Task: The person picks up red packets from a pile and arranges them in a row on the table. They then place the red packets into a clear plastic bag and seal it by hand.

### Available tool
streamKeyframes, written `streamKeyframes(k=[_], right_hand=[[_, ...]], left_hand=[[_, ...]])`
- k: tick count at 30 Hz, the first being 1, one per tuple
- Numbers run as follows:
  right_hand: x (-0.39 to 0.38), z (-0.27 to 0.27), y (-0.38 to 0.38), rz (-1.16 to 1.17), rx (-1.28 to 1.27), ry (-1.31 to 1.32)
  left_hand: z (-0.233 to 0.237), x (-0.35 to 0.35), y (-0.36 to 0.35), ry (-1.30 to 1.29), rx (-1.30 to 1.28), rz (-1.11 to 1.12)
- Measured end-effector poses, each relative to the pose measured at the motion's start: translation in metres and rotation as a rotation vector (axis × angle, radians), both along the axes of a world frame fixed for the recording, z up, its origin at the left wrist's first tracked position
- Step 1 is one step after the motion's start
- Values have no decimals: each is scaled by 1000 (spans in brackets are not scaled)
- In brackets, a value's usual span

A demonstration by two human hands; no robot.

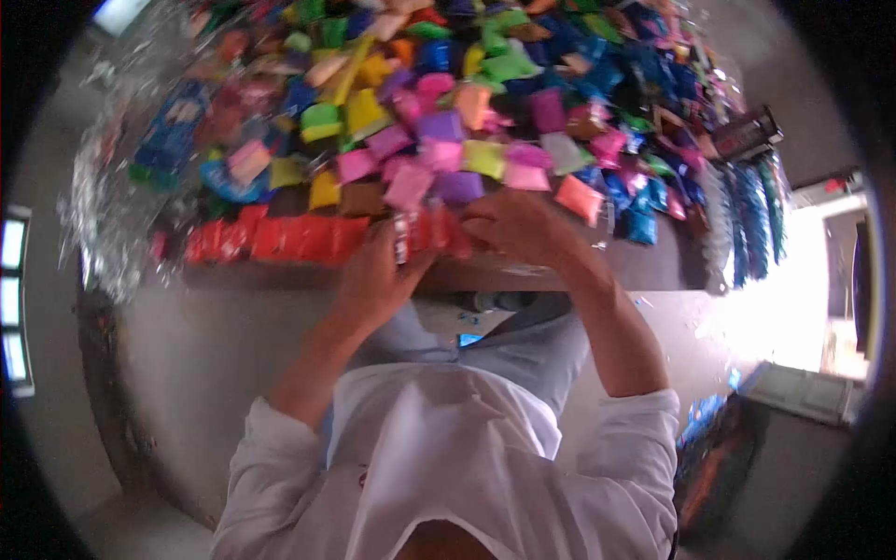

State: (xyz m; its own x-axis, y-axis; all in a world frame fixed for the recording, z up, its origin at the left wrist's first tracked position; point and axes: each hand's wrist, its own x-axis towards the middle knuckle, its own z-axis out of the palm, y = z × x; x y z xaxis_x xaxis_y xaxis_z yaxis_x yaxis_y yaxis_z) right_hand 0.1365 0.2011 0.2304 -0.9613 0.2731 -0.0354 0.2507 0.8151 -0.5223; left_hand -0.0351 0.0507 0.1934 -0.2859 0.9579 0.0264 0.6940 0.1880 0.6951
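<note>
White shirt (448, 457) showing closest, left hand (378, 280) clamping fingers on red strip (308, 239), right hand (527, 229) working beside, fingers blurring, grip unclear, colourful packets (439, 154) crowding counter (653, 261).

Past your left hand (375, 282) and right hand (523, 229), the heap of coloured packets (448, 154) blocks any low path; you could only pass over it. Between your hands and out to your left, the red strip (308, 240) takes up the near edge, with crumpled clear plastic (112, 215) farther left. To the right of your right hand, a bare band of tabletop (663, 263) gives you room, up to the blue strips (749, 219).
</note>
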Motion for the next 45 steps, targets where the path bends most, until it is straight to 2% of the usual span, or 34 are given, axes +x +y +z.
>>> streamKeyframes(k=[1,3,4,8,11,15,19,23,25,26,28,35,37,39,42,45], right_hand=[[-1,-9,4,33,-14,9],[-8,-18,10,258,435,219],[-7,-5,2,-34,-122,-5],[-3,-10,9,44,-90,78],[-1,-3,12,16,-197,66],[-4,6,11,-126,-376,-93],[-4,5,11,-222,-461,-194],[-3,-5,13,-165,-390,-117],[-6,-4,10,30,-280,28],[-9,0,7,31,-281,28],[-14,12,0,-150,-255,-193],[-17,8,-2,-149,-267,-163],[-14,-9,-2,-92,-96,-40],[-10,-1,-2,-137,-149,-126],[-9,-11,3,-228,-87,-79],[-13,-20,6,-151,-53,-4]], left_hand=[[2,2,0,-28,29,-5],[5,4,2,-52,61,-3],[6,4,2,-36,68,-3],[9,3,0,-71,96,-24],[9,-1,-2,-46,33,-24],[12,-1,-3,-73,-11,-27],[8,-2,-4,-5,116,-23],[18,-3,-6,-33,81,-28],[18,-2,-5,-37,56,-18],[17,-2,-5,-41,32,-8],[14,-1,-5,-30,52,7],[11,0,-3,-91,46,10],[14,2,-4,-132,35,29],[20,1,-3,-35,92,8],[17,-5,-2,-111,157,-2],[18,-7,3,-99,92,41]])
